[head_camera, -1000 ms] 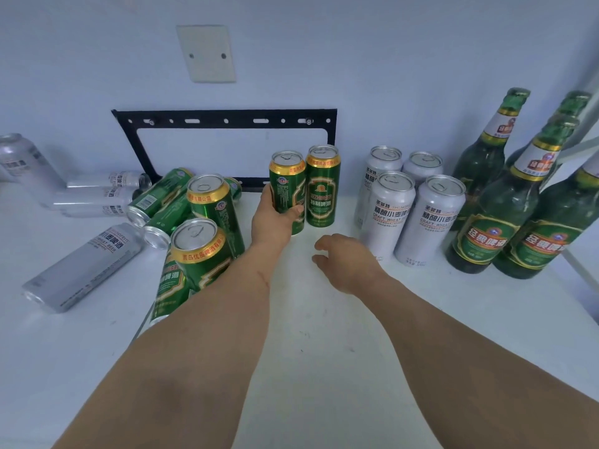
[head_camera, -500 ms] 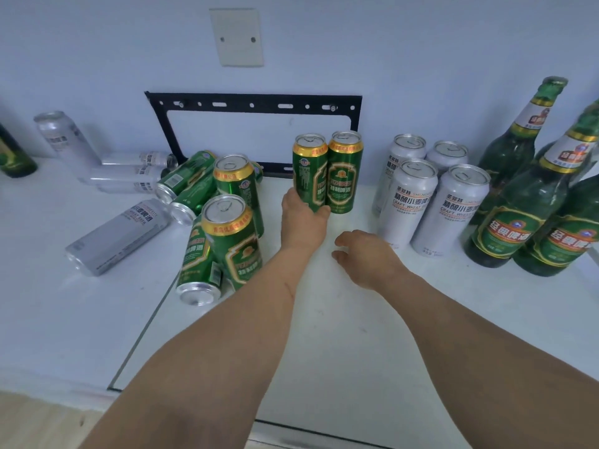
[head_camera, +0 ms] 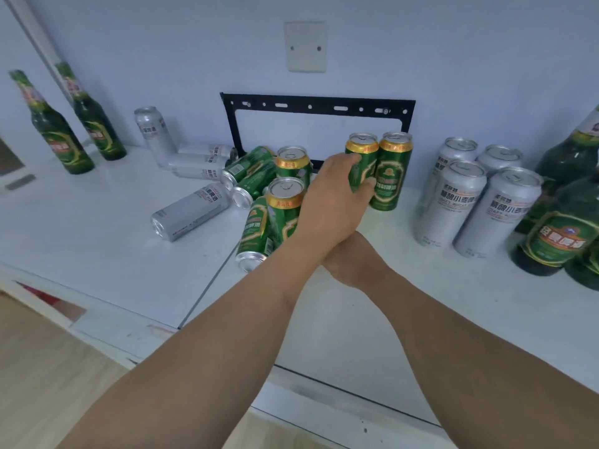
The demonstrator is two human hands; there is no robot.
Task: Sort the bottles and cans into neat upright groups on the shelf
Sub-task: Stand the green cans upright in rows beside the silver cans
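Note:
My left hand is closed around an upright green can, which touches a second upright green can at the back of the white shelf. My right hand rests palm down on the shelf, partly hidden under my left wrist, with nothing seen in it. To the left is a jumble of green cans, some upright and some lying. Several silver cans stand grouped on the right, beside green bottles.
Two green bottles stand at the far left by the wall. An upright silver can and lying silver cans are left of the green jumble. A black metal bracket is fixed to the wall behind. The shelf's front edge drops to a wooden floor.
My left hand has slid higher and wrapped further around the green can. My right hand now lies under my left forearm. The view has swung left, which brings the two left bottles into sight.

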